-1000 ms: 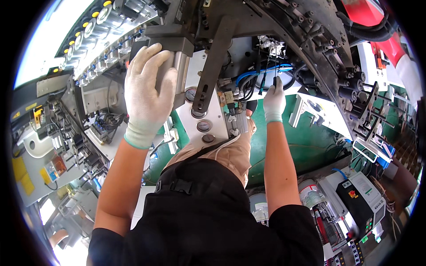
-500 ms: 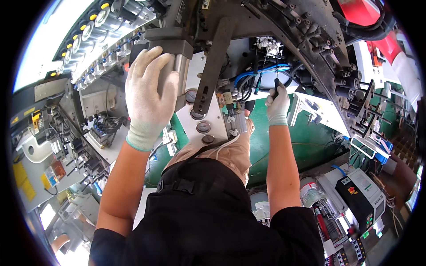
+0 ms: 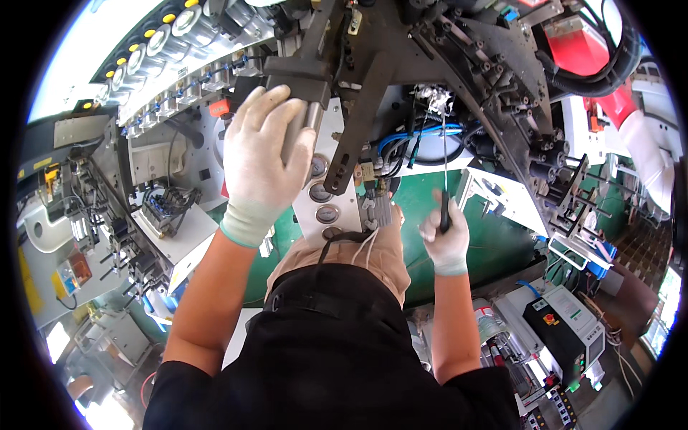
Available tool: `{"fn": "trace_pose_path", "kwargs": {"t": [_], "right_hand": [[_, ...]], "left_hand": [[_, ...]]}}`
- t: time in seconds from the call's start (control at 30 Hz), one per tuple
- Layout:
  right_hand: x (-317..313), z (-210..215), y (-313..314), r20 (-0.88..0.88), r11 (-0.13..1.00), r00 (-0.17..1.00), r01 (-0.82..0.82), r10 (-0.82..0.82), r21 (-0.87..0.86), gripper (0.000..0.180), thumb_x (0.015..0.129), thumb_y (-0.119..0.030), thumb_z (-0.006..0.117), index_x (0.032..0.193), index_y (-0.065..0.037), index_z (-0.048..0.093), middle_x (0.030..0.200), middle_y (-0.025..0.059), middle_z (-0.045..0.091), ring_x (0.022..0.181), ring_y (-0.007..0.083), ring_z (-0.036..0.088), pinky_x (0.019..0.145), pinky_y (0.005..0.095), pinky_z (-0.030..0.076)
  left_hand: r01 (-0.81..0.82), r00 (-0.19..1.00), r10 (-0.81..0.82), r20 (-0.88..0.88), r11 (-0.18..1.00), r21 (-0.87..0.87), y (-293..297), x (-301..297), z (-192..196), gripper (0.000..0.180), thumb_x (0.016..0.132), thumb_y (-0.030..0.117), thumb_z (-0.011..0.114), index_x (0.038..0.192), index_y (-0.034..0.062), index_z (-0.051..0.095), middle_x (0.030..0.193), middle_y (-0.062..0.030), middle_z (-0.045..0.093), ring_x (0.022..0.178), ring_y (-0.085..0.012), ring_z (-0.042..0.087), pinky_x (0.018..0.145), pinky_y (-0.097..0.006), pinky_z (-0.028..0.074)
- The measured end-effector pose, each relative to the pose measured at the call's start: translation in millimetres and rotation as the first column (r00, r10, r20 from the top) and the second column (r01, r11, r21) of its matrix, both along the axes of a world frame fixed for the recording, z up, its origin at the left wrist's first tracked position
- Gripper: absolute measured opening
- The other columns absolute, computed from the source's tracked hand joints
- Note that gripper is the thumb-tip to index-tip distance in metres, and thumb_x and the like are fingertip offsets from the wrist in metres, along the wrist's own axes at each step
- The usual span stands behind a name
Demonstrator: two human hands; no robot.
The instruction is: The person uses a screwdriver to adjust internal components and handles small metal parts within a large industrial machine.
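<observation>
Green floor (image 3: pixel 502 247) is showing below while we're just resting our loosely open left hand (image 3: pixel 266 158) on a metal block (image 3: pixel 301 82) and gripping a screwdriver (image 3: pixel 445 208), pointing away, in our curled right hand (image 3: pixel 447 240).

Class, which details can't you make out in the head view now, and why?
All in the head view:
- Left hand: its own back hides the palm, so its hold on the dark block is unclear.
- Screwdriver: tip too small, lost against shiny clutter.
- Dials: readings too small.
- Black shirt: cut off by the bottom edge.
</observation>
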State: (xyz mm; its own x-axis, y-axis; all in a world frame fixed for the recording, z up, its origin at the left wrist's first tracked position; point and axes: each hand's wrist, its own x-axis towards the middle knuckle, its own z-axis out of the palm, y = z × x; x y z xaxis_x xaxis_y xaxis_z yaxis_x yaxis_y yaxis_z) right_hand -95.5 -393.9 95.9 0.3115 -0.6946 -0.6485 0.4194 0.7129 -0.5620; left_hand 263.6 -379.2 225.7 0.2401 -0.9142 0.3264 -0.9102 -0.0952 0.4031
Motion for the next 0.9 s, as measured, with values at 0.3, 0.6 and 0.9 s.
{"fn": "trace_pose_path", "kwargs": {"t": [0.3,0.6,0.9], "right_hand": [[-2,204,-13,-0.631,0.819,0.763,-0.448,0.14,-0.36,0.055,0.085,0.007,0.049,0.14,0.007,0.056,0.086,0.0134,0.07,0.069,0.0199,0.065,0.067,0.0307,0.055],[75,333,-167,-0.621,-0.089,0.744,-0.655,-0.249,-0.75,0.066,0.104,-0.055,0.059,0.135,0.002,0.059,0.091,0.0099,0.064,0.076,0.0187,0.061,0.068,0.0334,0.05],[254,346,-277,-0.906,-0.114,0.318,-0.948,-0.278,-0.297,0.037,0.106,-0.03,0.066,0.125,0.0,0.056,0.09,0.007,0.069,0.077,0.0106,0.063,0.073,0.0244,0.052]], "left_hand": [[-0.029,0.997,0.029,-0.075,1.0,-0.006,5,5,11,0.038,0.085,0.017,0.072,0.12,0.0036,0.069,0.134,-0.0171,0.064,0.13,-0.0435,0.056,0.109,-0.053,0.045],[-0.073,0.969,0.06,-0.238,0.996,-0.045,4,14,14,0.04,0.079,0.022,0.075,0.115,0.0042,0.068,0.128,-0.0136,0.066,0.126,-0.0408,0.058,0.109,-0.053,0.045],[-0.121,0.885,0.077,-0.459,0.991,-0.065,9,25,5,0.046,0.078,0.028,0.077,0.115,0.0037,0.068,0.124,-0.0122,0.067,0.123,-0.0356,0.061,0.106,-0.051,0.048]]}}
